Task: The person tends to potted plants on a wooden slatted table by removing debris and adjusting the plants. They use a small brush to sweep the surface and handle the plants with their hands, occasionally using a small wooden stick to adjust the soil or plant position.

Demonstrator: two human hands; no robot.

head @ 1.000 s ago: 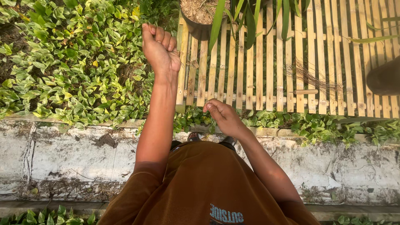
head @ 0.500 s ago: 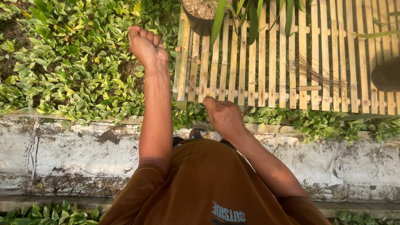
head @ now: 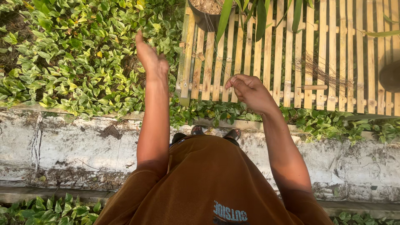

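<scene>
Closest to the camera is the person's brown shirt (head: 208, 183). Under it peek the tips of two sandals (head: 214, 134). They stand on a long white curb (head: 71, 146) that is cracked and dirty. A thin strip of green leaves runs along the near side of the curb, at the bottom of the view.

Both arms reach out over the curb. The right hand (head: 250, 91) is lower and nearer. Its fingers are curled in, with the tips pressed close together, like a pinch. I cannot tell if there is something tiny between them. This hand hangs over the near edge of a bamboo mat (head: 333, 50), right above a row of small green plants (head: 216, 110) that grows between the curb and the mat.

The left hand (head: 150, 58) is held higher and farther out. It is open, with the fingers straight and close together, and it holds nothing. It is up in the air over a big bed of leafy plants (head: 66, 62), just beside the left edge of the mat.

Some thin dry twigs (head: 321, 73) lie on the mat, off to the right of the right hand. At the far end of the mat sits a black pot (head: 204, 18) with dirt in it and long green leaves (head: 258, 14) hanging over.
</scene>
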